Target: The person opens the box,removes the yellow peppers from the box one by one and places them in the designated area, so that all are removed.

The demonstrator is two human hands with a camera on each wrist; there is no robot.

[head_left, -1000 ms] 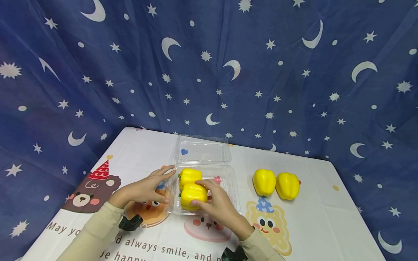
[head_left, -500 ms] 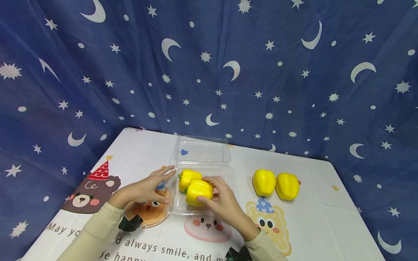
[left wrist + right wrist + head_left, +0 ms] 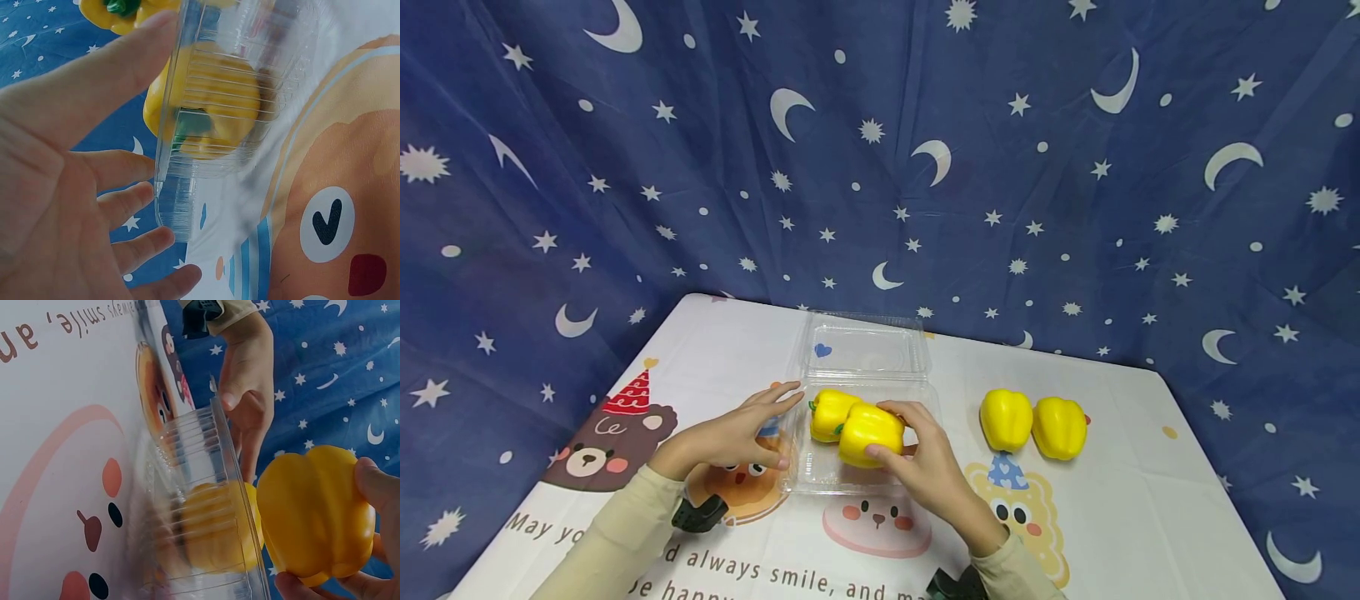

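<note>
My right hand (image 3: 936, 462) grips a yellow bell pepper (image 3: 871, 435) from its right side, thumb in front and fingers behind. In the right wrist view this bell pepper (image 3: 315, 515) stands above the rim of a clear plastic clamshell box (image 3: 812, 477). Another yellow bell pepper (image 3: 830, 413) lies inside the box at its left, its green stem (image 3: 192, 122) facing the left wrist camera. My left hand (image 3: 730, 433) has its fingers spread along the box's left edge, fingertips right at the rim. The hinged lid (image 3: 868, 346) lies folded back behind the box.
Two more yellow bell peppers, one at left (image 3: 1007, 420) and one at right (image 3: 1060, 427), sit side by side to the right of the box. A white printed cloth (image 3: 1150, 500) covers the table. Behind it hangs a blue curtain (image 3: 985, 183) with moons and stars.
My right hand has lifted the nearer bell pepper and carried it rightward, away from the one in the box. My left hand has stayed at the box's left edge.
</note>
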